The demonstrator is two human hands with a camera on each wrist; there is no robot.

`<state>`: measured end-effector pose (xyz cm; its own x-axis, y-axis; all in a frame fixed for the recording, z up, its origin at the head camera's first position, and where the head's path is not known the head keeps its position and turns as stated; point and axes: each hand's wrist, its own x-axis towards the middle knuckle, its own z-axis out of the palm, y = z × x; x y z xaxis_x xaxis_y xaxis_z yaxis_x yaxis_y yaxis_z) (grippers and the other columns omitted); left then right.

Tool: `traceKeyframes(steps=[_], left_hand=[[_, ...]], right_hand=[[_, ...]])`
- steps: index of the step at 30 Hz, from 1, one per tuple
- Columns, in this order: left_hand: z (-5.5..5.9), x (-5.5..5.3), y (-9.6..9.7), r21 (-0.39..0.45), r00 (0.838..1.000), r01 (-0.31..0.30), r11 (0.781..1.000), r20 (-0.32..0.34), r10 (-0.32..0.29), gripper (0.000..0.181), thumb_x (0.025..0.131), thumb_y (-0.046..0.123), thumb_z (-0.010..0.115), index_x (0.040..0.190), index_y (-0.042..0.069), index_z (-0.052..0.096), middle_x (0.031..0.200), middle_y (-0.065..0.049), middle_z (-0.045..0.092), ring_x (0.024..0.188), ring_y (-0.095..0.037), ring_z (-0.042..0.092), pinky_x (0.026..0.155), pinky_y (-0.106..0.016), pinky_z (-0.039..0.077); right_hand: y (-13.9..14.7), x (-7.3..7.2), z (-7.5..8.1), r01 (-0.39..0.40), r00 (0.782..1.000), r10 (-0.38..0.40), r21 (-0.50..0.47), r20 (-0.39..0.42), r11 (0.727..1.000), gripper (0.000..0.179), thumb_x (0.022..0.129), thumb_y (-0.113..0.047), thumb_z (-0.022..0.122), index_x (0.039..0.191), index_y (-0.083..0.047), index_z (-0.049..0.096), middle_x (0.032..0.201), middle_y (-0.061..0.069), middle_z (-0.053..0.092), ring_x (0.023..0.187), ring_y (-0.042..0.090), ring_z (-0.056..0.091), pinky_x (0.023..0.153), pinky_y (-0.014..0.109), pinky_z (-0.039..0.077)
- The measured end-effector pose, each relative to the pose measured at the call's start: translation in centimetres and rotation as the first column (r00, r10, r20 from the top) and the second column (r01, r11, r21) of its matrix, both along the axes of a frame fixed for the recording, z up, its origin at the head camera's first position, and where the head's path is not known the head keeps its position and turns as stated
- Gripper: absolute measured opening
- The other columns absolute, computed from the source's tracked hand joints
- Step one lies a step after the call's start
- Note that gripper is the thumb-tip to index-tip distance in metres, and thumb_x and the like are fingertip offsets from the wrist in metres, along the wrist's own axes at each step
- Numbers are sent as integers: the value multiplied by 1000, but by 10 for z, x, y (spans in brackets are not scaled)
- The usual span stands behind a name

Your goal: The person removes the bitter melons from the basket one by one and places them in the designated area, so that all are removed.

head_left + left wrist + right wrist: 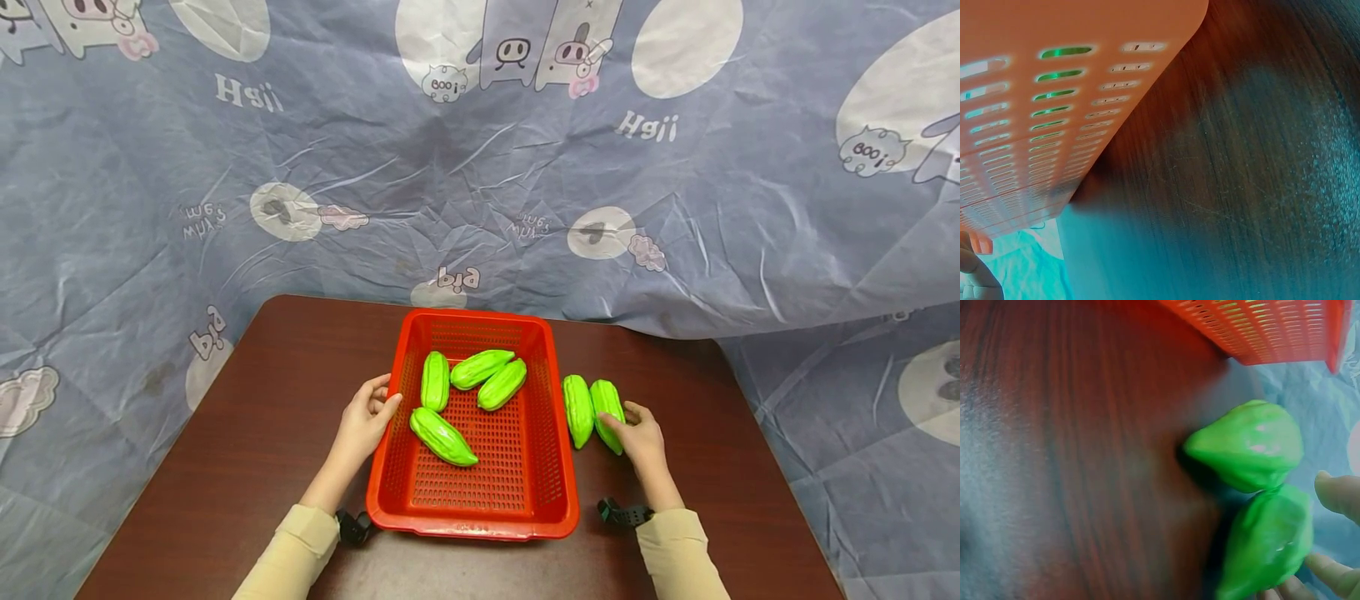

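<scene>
In the head view, a red plastic basket [486, 531] holds several bright green, ridged bitter melons [444, 437]. My left hand [367, 417] grips the basket's left rim, thumb on top and fingers outside; part of it shows at the left wrist view's lower left corner. Two more melons lie side by side to the right of the basket, an inner bitter melon [577, 411] and an outer bitter melon [606, 396]. At the outer one is my right hand [639, 435]. The right wrist view shows its fingers along that melon's far side, with the thumb apart from the surface.
Everything stands on a dark brown wooden table [300, 367]. A grey-blue printed cloth [480, 167] hangs behind and around it. Near the basket's front corners are a left wrist device [356, 527] and a right wrist device [624, 512], both black.
</scene>
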<state>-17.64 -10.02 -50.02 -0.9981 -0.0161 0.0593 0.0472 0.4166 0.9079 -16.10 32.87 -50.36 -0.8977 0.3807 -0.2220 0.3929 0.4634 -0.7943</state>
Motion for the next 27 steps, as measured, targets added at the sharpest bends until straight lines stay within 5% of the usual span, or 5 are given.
traceKeyframes(steps=[19, 27], left_hand=[[0, -1, 0, 7, 1000, 2, 1000, 12, -2, 52, 98, 28, 62, 142, 5, 49, 116, -17, 58, 78, -13, 53, 62, -24, 44], [-4, 2, 0, 18, 995, -1, 1000, -98, 3, 50, 98, 28, 63, 137, -1, 51, 106, -16, 58, 72, -11, 52, 58, -24, 43]], right_hand=[[-33, -8, 71, -83, 986, 75, -47, -147, 995, 67, 94, -35, 67, 147, -6, 42, 152, 17, 42, 141, 36, 38, 111, 50, 37], [-60, -11, 92, -146, 970, 126, -86, -206, 985, 60, 93, -31, 69, 143, -7, 47, 146, 15, 49, 135, 33, 45, 108, 46, 40]])
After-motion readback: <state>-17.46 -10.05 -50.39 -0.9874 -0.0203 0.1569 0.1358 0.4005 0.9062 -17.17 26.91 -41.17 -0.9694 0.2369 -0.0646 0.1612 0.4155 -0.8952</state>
